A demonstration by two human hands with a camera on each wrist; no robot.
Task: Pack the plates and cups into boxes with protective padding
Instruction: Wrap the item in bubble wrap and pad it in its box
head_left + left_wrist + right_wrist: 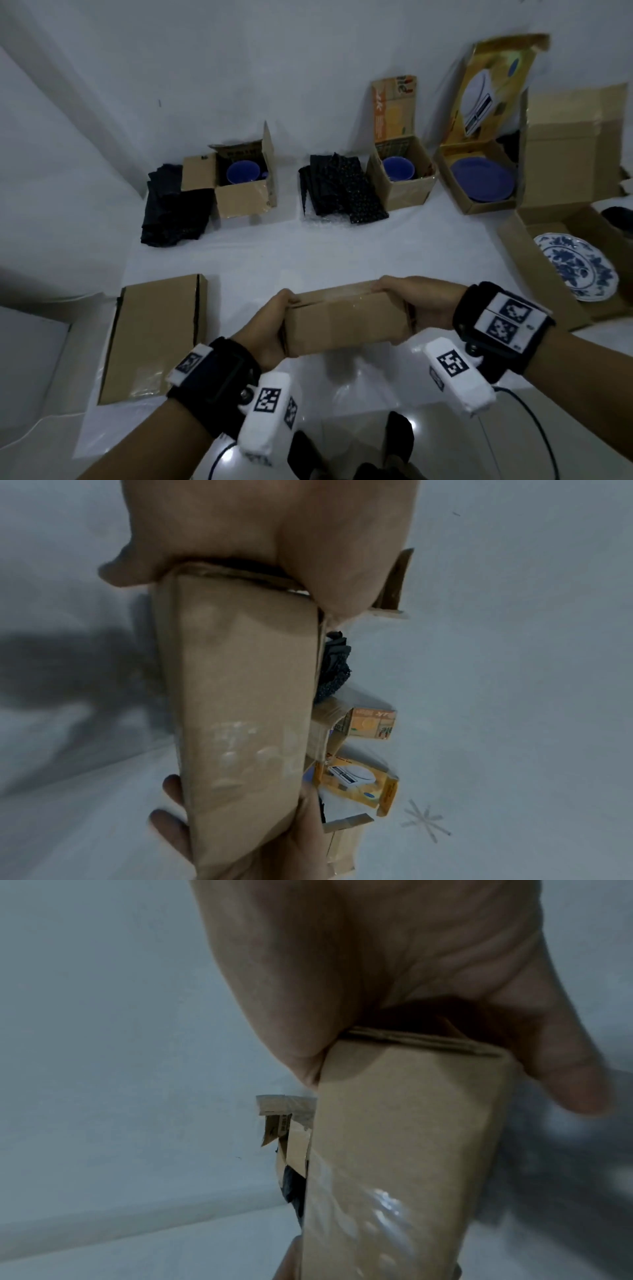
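Both hands, left (270, 325) and right (421, 301), clasp one closed box (346, 322) by its ends. Two cups (242, 173) and two plates (483, 179) sit in four open boxes (239, 198); one flat box (154, 335) lies left.

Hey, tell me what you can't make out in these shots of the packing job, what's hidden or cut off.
- Contents of the closed box that the left hand and right hand grip: hidden by its cardboard in every view.
- Contents of the flat closed box: hidden, head view.
- Patterned plate: near rim hidden by its box wall.
- Right fingers: blurred, right wrist view.
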